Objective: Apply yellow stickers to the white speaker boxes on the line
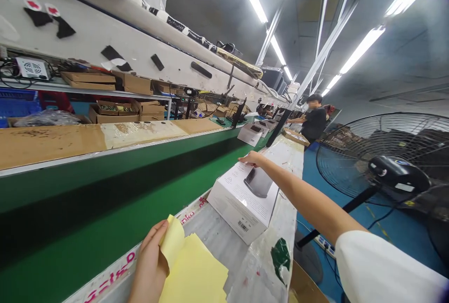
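My left hand [151,258] is closed on the curled corner of a yellow paper sheet [174,242], at the edge of a pile of yellow sheets [196,275] on the work ledge. With my right arm stretched forward, my right hand [253,158] rests at the far top edge of a white printed box [242,200]. Its fingers bend over that edge, and their tips are partly hidden. The box lies on the ledge beyond the yellow sheets, with a dark device pictured on top and a barcode on its near side.
A green conveyor belt [182,182] runs along the left of the ledge, carrying more white boxes [250,134] farther down. A large black fan [396,172] stands to the right. Another person [313,123] stands at the far end. A cardboard-topped shelf [52,146] borders the belt.
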`<state>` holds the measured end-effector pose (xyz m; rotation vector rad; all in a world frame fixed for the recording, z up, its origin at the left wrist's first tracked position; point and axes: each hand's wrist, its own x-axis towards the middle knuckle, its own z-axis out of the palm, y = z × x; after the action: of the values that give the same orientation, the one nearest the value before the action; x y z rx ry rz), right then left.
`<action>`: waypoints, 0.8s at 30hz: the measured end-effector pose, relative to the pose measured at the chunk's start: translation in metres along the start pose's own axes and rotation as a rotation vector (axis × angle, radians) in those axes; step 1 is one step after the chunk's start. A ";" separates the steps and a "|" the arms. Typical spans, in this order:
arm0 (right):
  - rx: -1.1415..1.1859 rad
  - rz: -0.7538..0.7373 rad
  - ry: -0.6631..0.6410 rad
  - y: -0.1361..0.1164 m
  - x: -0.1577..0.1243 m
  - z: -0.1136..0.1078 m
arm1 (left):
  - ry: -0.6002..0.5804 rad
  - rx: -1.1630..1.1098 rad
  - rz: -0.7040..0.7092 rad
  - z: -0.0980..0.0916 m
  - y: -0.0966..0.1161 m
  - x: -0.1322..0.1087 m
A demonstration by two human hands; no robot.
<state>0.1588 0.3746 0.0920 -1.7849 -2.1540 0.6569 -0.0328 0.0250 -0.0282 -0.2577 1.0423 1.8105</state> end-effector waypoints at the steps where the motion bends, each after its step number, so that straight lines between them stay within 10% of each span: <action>1: -0.048 0.007 0.035 0.007 -0.004 0.001 | -0.001 0.002 -0.002 -0.001 0.000 0.001; 8: -0.265 -0.269 0.325 0.033 -0.029 0.023 | -0.009 0.025 0.003 -0.012 -0.009 0.017; 13: -0.315 -0.597 0.213 0.037 -0.014 0.019 | 0.011 0.063 0.023 -0.010 -0.008 0.015; 24: -0.284 -0.582 0.214 0.068 0.023 0.017 | 0.033 0.098 0.050 0.005 -0.003 0.001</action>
<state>0.2042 0.4037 0.0418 -1.1582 -2.5201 0.0212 -0.0294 0.0301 -0.0276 -0.2039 1.1660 1.7995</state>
